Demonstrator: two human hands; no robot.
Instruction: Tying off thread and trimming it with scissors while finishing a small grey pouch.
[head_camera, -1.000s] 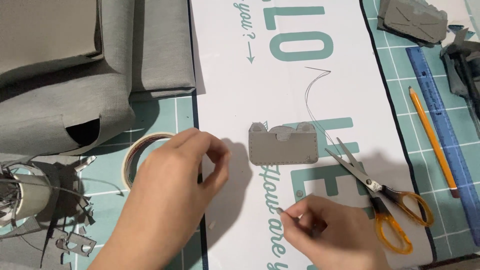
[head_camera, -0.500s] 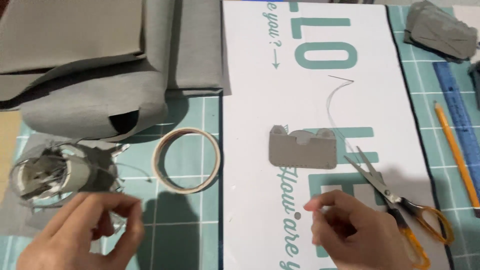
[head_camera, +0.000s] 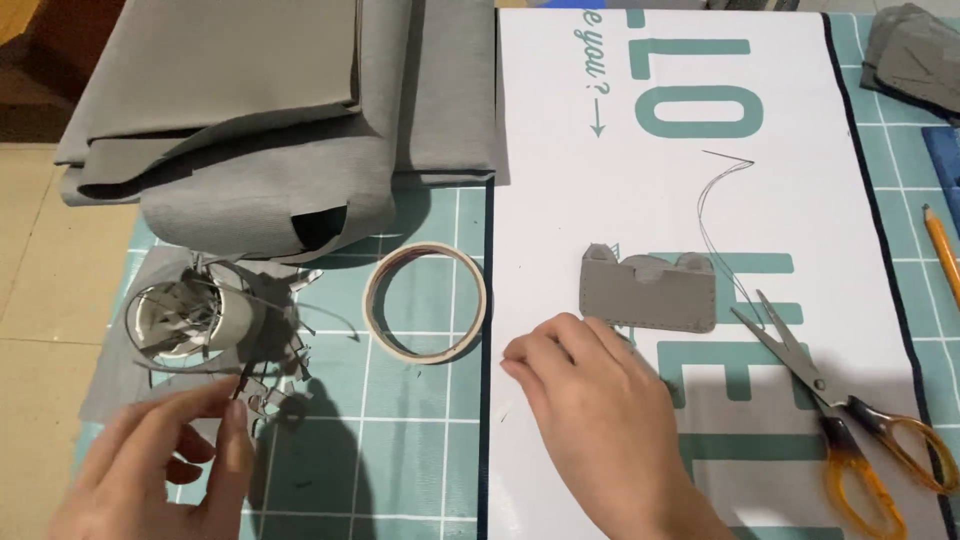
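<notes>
The right hand (head_camera: 600, 400) lies knuckles-up on the white printed sheet (head_camera: 800, 100), fingers curled loosely inward. Whether it pinches anything beneath is hidden, so I cannot tell if it grips the thread or simply rests there. Just beyond its knuckles sits the small grey stitched pouch (head_camera: 648, 292), flat on the sheet, its lower left corner close to the fingers but apparently not touched. A thin dark thread (head_camera: 712, 215) loops up from the pouch and back down toward the scissors (head_camera: 850, 410), which lie with blades parted, tips pointing at the pouch.

The left hand (head_camera: 165, 465) hovers at the lower left, thumb and fingers brought near each other as if pinching something fine; nothing can be made out between them. It is nearest the heap of grey offcuts (head_camera: 262, 385) around a small metal tin (head_camera: 185, 318).

Risks, as I judge them: the loose thread lies near the parted blades and could snag or be cut if pulled; a tug could also drag the light pouch across the sheet. The left hand could tip the tin and scatter the scraps.

Further out, a roll of tape (head_camera: 425, 302) lies on the green cutting mat (head_camera: 400, 470), folded grey fabric (head_camera: 280, 110) behind it, and a pencil (head_camera: 942, 255) at the right edge.
</notes>
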